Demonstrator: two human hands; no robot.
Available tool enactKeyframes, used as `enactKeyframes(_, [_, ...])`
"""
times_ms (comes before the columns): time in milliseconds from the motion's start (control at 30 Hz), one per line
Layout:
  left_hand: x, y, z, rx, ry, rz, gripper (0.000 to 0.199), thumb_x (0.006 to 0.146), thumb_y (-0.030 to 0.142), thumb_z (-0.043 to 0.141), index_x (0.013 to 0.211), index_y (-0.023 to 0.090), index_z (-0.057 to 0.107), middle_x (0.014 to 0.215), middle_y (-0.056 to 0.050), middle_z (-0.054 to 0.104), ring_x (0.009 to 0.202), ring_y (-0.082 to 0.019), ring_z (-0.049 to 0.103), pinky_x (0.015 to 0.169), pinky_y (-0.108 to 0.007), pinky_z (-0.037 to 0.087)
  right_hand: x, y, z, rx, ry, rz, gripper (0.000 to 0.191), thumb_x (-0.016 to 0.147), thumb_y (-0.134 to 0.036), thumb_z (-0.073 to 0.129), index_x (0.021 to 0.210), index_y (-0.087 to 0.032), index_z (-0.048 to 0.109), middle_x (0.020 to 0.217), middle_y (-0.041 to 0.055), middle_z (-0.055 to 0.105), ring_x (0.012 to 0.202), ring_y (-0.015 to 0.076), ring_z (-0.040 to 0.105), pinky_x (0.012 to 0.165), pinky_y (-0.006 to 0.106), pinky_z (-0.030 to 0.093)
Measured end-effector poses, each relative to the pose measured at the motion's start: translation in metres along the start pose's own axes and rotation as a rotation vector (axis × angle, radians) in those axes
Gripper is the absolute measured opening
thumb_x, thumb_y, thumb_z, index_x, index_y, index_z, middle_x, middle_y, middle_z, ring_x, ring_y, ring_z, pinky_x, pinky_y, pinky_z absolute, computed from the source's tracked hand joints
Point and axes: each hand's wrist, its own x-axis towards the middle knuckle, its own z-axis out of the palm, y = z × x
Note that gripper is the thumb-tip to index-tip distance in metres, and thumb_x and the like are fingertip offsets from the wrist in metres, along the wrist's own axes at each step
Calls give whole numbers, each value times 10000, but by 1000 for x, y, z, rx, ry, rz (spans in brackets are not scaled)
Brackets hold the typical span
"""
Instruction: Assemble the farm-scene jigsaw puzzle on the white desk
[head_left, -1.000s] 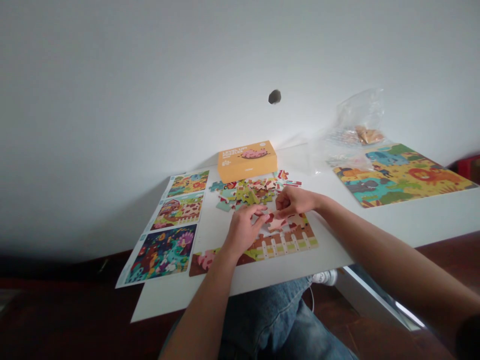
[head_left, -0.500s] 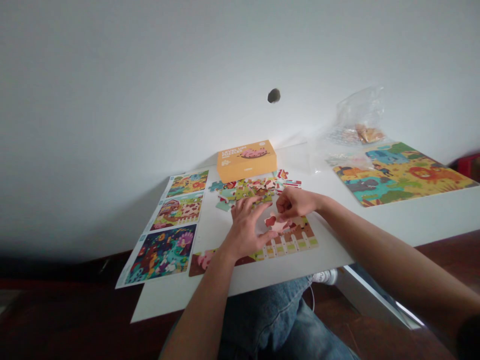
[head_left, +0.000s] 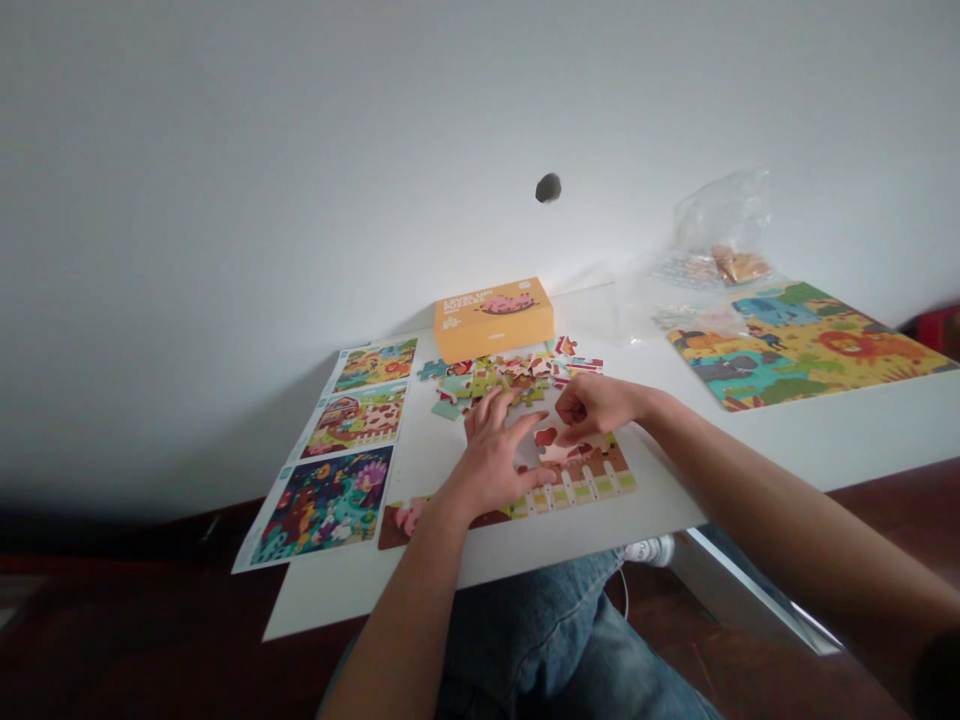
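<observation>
My right hand (head_left: 598,408) has its fingers curled, the tips down on a pale puzzle piece (head_left: 547,438) with red-brown patches. That piece lies against the upper edge of a partly joined puzzle (head_left: 600,481), which shows a white fence and brown ground. Spread fingers mark my left hand (head_left: 493,452) as open. Its thumb touches the puzzle near the fence, and its fingertips reach toward a heap of loose puzzle pieces (head_left: 487,380). My left wrist and hand cover part of the puzzle's left half, where a pink pig shows.
Behind the loose pieces stands a yellow puzzle box (head_left: 495,322). A reference sheet (head_left: 322,455) with three pictures hangs over the table's left edge. At the right lie a joined animal puzzle (head_left: 810,350) and a clear plastic bag (head_left: 724,215) against the wall.
The patched piece has shifted slightly right and down and now sits flatter against the joined puzzle. My right hand moved with it a little; my left hand stays nearly in place.
</observation>
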Motion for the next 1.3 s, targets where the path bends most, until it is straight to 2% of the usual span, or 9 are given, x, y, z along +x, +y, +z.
enactKeyframes(133, [0,1,0,-16,5,-5,720,688,597,756,1303,271,572,1516,-115,288,1423,-375,202,1151,-571,208,0,-1,-1,-46,-2,32,353,716,-432,695,558,-155,543,505,-61,464,476,62,374,476,228,233])
enactKeyframes(333, [-1,3,-1,-81,9,9,585,705,457,795,1219,268,587,1550,-110,185,1452,-370,166,1163,-558,215,-1,-4,-3,-77,-9,72,342,711,-450,701,582,-155,585,513,-55,508,479,67,403,485,231,243])
enactKeyframes(500, [-2,6,-2,-114,23,-9,656,693,379,823,1288,298,561,1593,-84,66,1477,-377,92,1171,-582,200,-1,-3,-2,-89,0,57,352,711,-458,696,573,-153,588,504,-54,503,479,67,395,486,232,237])
enactKeyframes(567, [-2,8,-3,-129,15,30,502,724,316,804,1200,321,645,1610,-20,27,1483,-364,83,1182,-572,191,-1,-3,-3,-98,-3,58,351,712,-458,693,570,-152,591,506,-52,504,482,68,391,487,233,237])
enactKeyframes(633, [-1,9,-3,-152,-3,102,275,763,251,767,1023,336,743,1617,65,0,1489,-351,73,1196,-559,170,-1,-4,-3,-108,-4,57,347,711,-452,691,566,-154,592,506,-51,501,484,70,387,489,234,238])
enactKeyframes(700, [0,9,-3,-174,-10,164,197,785,214,741,921,352,780,1618,117,-18,1493,-347,65,1204,-559,144,0,-5,-4,-127,-3,61,343,707,-449,692,560,-155,596,499,-50,496,485,72,383,493,237,238])
enactKeyframes(800, [1,9,-3,-192,-2,195,212,799,218,728,922,382,781,1622,129,-7,1493,-350,65,1200,-580,139,1,-6,-5,-173,11,84,346,688,-467,706,563,-156,620,495,-44,508,491,77,393,503,244,236])
enactKeyframes(1033, [0,8,-4,-195,-39,162,199,813,263,717,946,400,771,1625,104,62,1493,-347,89,1191,-598,166,2,-9,-5,-247,25,131,380,667,-532,716,573,-169,647,516,-25,548,503,91,421,507,254,236])
enactKeyframes(1300, [0,6,-2,-202,-60,139,235,816,258,713,965,434,757,1623,135,41,1485,-363,121,1188,-607,164,3,-5,-4,-332,56,120,341,641,-461,732,531,-173,586,508,-27,531,494,90,401,507,256,225])
